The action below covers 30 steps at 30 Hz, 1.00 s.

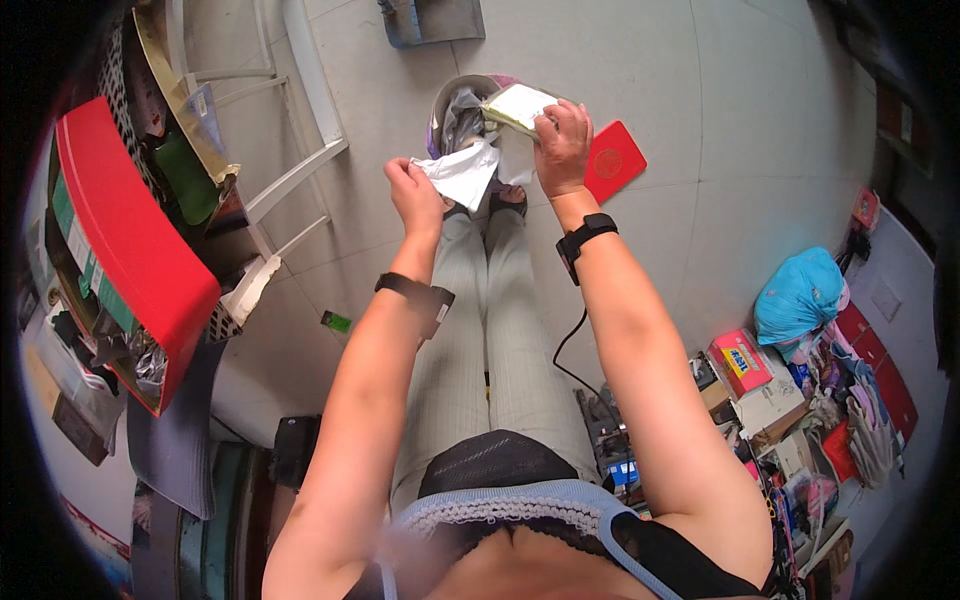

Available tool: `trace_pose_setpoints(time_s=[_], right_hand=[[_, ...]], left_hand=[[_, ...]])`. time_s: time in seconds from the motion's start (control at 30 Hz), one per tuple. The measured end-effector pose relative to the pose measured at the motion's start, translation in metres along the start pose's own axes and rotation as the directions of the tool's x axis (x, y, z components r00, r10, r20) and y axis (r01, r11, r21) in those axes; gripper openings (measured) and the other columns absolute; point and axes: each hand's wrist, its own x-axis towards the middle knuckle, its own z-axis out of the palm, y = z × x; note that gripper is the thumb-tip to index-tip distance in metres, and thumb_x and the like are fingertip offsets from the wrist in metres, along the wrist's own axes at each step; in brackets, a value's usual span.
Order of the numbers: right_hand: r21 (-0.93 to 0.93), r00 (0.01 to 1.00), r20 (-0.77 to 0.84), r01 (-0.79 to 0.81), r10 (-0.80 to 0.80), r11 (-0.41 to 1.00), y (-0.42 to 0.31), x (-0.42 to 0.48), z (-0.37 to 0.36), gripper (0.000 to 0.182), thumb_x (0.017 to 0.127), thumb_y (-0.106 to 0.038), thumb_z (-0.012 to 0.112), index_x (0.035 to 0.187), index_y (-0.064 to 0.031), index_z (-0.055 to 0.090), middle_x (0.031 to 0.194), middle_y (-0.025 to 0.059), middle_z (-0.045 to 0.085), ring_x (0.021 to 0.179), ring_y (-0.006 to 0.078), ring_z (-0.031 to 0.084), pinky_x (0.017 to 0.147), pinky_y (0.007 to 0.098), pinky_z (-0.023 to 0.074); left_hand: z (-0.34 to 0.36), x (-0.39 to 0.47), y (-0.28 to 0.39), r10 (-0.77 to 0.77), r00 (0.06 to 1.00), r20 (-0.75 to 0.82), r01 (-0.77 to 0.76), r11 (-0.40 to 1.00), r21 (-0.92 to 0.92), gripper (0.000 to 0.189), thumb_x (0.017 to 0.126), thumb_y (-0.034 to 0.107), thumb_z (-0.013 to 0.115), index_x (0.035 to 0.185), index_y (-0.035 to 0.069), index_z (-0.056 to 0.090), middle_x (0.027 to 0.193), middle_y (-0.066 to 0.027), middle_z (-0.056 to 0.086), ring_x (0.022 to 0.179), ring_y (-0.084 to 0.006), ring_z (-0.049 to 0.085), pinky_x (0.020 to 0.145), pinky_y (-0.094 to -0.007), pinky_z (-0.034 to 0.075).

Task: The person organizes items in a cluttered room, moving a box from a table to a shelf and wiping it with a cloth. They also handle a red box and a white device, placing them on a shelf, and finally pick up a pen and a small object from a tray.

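My left hand [415, 191] pinches a corner of a white sheet [461, 172], which looks like paper or thin cloth and hangs over the near side of a bin [435, 124]. In my right hand [564, 146] is a flat pale packet [517, 105] with a white top face and yellowish-green edges, held above the bin's right rim. Crumpled grey plastic [461, 120] lies inside the bin. On the floor, just right of my right hand, rests a red booklet [619, 159] with a round emblem, partly covered by my wrist.
A white metal frame [300, 176] and a red box [127, 247] of mixed items stand at left. A dustpan [435, 22] lies beyond the bin. At right are a blue bundle [799, 300], a pink box [739, 362] and piled goods. A black cable [570, 337] runs beside my right leg.
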Motion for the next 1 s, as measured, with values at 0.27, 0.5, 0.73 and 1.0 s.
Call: trace_pose_setpoints(time_s=[0.27,0.5,0.73,1.0], right_hand=[[0.438,0.811,0.182,-0.574,0.557,0.692,-0.037,-0.001,-0.007,0.030,0.071,-0.017,0.072,0.089,-0.0042,0.052,0.086,0.0122,0.058,0.078,0.0286,0.058,0.068,0.0377,0.0469],[0.427,0.610,0.275,-0.770,0.743,0.474,-0.034,-0.014,-0.006,0.036,0.073,-0.022,0.072,0.092,0.0002,0.051,0.081,0.0173,0.062,0.074,0.0325,0.061,0.067,0.0400,0.0467],[0.284,0.548,0.197,-0.826,0.813,0.488,0.011,-0.007,-0.009,0.038,0.074,-0.024,0.071,0.093,0.0016,0.050,0.083,0.0190,0.062,0.076,0.0335,0.061,0.069,0.0410,0.0470],[0.554,0.486,0.445,-0.809,0.752,0.195,-0.002,-0.009,-0.010,0.032,0.075,-0.022,0.072,0.087,-0.0005,0.052,0.078,0.0087,0.062,0.070,0.0158,0.058,0.065,0.0319,0.0478]], left_hand=[[0.028,-0.007,0.035,0.023,0.927,0.373,0.017,0.995,-0.103,0.058,0.073,0.027,0.074,0.119,0.004,0.046,0.105,-0.0189,0.060,0.092,-0.0314,0.061,0.076,-0.0357,0.047],[0.027,0.003,0.029,0.152,0.938,0.313,-0.128,0.987,-0.096,0.018,0.081,0.015,0.061,0.090,0.000,0.055,0.087,-0.0154,0.058,0.078,-0.0304,0.057,0.070,-0.0374,0.045],[0.028,0.003,0.005,0.195,0.974,0.117,-0.191,0.981,-0.046,0.013,0.085,0.009,0.053,0.093,0.002,0.046,0.088,-0.0167,0.058,0.082,-0.0350,0.058,0.071,-0.0426,0.045],[0.045,0.001,0.058,0.165,0.954,0.250,-0.136,0.982,-0.129,0.054,0.080,0.017,0.066,0.126,0.005,0.039,0.100,-0.0192,0.062,0.090,-0.0349,0.061,0.076,-0.0384,0.047]])
